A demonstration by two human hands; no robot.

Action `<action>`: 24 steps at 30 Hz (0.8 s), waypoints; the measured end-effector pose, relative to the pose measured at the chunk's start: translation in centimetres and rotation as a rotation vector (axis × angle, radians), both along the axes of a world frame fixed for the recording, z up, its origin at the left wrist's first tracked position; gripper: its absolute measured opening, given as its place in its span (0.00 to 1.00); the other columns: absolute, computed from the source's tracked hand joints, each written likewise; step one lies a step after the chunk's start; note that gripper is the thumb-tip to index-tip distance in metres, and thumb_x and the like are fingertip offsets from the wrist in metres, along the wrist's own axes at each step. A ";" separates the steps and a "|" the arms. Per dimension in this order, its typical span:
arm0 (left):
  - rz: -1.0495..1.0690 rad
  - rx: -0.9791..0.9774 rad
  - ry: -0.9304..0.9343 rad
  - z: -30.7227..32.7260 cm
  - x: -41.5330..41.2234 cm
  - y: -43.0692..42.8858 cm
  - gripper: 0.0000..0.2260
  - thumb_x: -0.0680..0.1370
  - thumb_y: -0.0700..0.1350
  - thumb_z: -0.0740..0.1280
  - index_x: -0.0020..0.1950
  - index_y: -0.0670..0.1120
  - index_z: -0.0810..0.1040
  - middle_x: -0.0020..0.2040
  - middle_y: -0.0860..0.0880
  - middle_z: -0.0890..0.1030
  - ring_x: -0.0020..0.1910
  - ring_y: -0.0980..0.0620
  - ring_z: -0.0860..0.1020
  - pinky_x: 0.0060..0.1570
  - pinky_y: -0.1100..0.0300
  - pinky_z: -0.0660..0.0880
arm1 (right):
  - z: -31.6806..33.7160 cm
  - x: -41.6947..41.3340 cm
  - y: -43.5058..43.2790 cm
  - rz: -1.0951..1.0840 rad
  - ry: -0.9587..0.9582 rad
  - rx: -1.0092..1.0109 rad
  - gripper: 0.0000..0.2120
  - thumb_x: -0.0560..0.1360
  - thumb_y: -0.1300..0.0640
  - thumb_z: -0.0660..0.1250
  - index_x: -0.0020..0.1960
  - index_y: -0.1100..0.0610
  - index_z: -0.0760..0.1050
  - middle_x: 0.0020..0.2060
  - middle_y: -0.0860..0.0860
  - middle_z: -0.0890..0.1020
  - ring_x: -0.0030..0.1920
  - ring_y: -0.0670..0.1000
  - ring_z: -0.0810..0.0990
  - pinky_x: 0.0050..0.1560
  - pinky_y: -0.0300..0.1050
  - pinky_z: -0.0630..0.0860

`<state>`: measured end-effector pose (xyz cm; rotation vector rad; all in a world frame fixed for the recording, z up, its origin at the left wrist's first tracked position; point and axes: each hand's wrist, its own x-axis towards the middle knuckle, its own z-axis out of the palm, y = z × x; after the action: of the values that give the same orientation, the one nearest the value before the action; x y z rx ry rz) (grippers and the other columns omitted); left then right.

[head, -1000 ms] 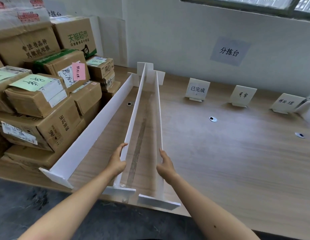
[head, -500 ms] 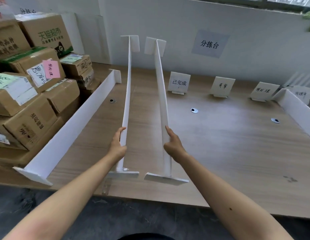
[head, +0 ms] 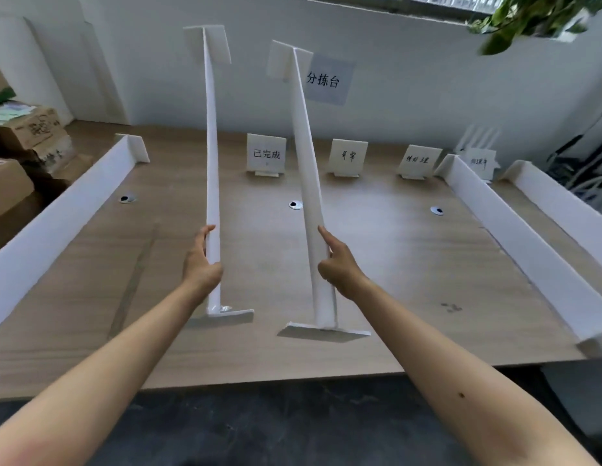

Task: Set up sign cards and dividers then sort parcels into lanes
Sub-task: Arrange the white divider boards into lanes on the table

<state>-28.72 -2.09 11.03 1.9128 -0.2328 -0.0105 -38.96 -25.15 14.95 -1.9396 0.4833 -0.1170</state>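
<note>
Two dividers, one in left hand fingers, one in right hand fingers.

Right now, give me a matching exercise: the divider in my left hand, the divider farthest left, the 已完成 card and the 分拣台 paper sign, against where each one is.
Things:
1. left-hand divider
2. far-left divider
3. 已完成 card
4. 分拣台 sign

Places:
A. stuck on the wall
B. far end raised high, like the right-hand divider
C. standing at the back of the table
D. lying on the table beside the cardboard boxes

Pairs: 1-B, 2-D, 3-C, 4-A.
</note>
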 end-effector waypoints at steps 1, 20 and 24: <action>-0.008 -0.008 -0.004 0.1 -0.4 -1.2 0.31 0.70 0.27 0.59 0.71 0.47 0.65 0.60 0.51 0.72 0.54 0.51 0.73 0.56 0.58 0.71 | 0.2 -0.8 -1.2 -0.010 -0.005 0.007 0.37 0.70 0.75 0.53 0.77 0.54 0.58 0.73 0.52 0.66 0.64 0.54 0.71 0.52 0.37 0.70; -0.167 0.046 0.020 -1.6 -3.0 -14.7 0.33 0.68 0.26 0.56 0.70 0.50 0.66 0.67 0.49 0.71 0.57 0.50 0.73 0.48 0.64 0.68 | 2.0 -7.1 -17.3 -0.293 -0.023 0.126 0.40 0.68 0.79 0.51 0.77 0.57 0.58 0.73 0.51 0.66 0.64 0.51 0.71 0.35 0.29 0.71; -0.200 0.046 0.062 -2.4 -3.0 -16.2 0.34 0.68 0.26 0.56 0.70 0.50 0.66 0.69 0.48 0.70 0.60 0.49 0.72 0.48 0.63 0.69 | 1.7 -7.7 -19.3 -0.329 0.018 0.134 0.39 0.69 0.79 0.51 0.77 0.57 0.59 0.71 0.52 0.67 0.54 0.49 0.74 0.34 0.32 0.71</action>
<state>-31.72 -18.33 8.63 1.9247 -0.3839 -0.2112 -46.61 -44.45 16.62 -1.7196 0.7998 -0.2713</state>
